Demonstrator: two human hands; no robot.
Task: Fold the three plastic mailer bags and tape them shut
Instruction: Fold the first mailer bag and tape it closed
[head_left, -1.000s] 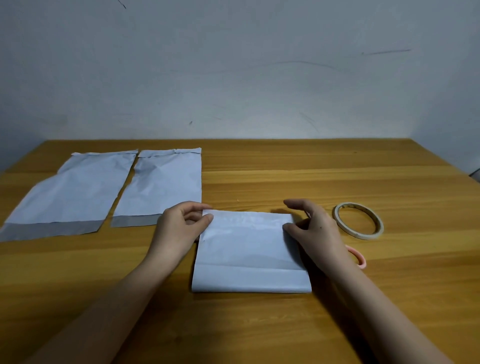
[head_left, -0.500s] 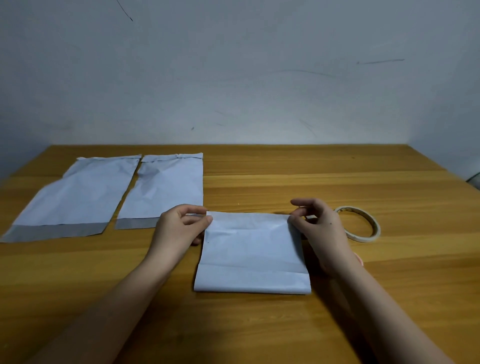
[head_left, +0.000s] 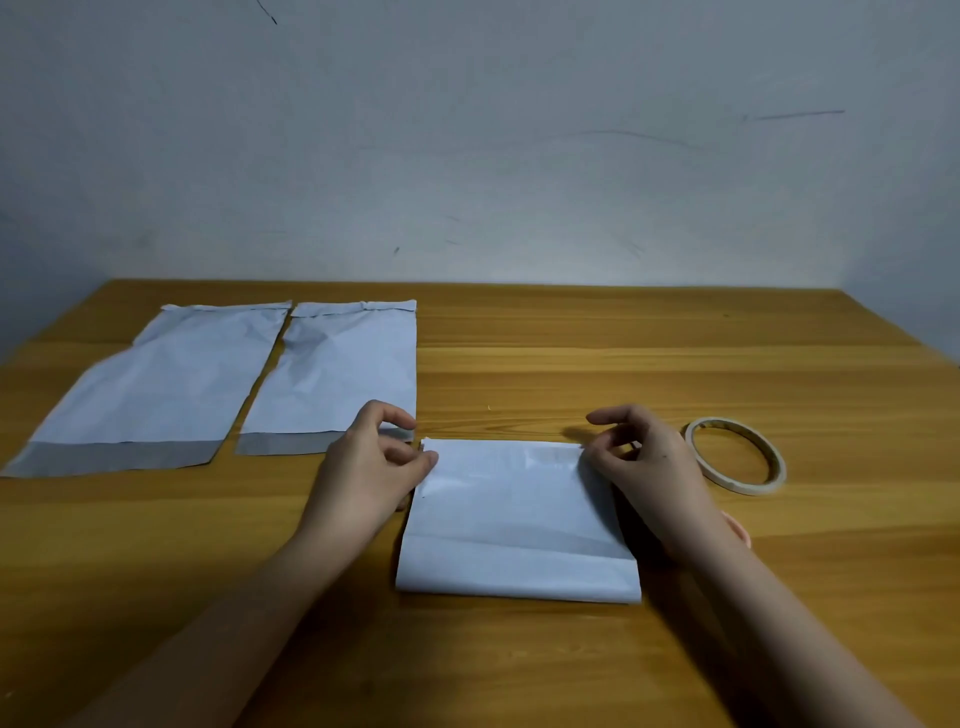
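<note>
The step in hand was the first fold: one mailer bag (head_left: 519, 519) lay doubled over on the bench (head_left: 675, 364), its crease nearest the person and its loose edges at the far side, just under the fingertips of both hands. The left hand (head_left: 371, 470) had its thumb and curled fingers at the bag's far left corner, apparently pinching it, though the corner itself was partly hidden behind the thumb. The right hand (head_left: 636, 462) sat at the far right corner, thumb and forefinger drawn together on the edge, the other fingers arched above it. Both forearms reached in from the near side, wrists low over the bench.

The next move probably called for squaring those corners, flattening the fold, then freeing the right hand for the tape roll (head_left: 737, 457), which lay just beyond its knuckles. The two unfolded mailers (head_left: 322, 379) lay flat past the left hand's fingers, side by side and untouched, so most of the task remained.
</note>
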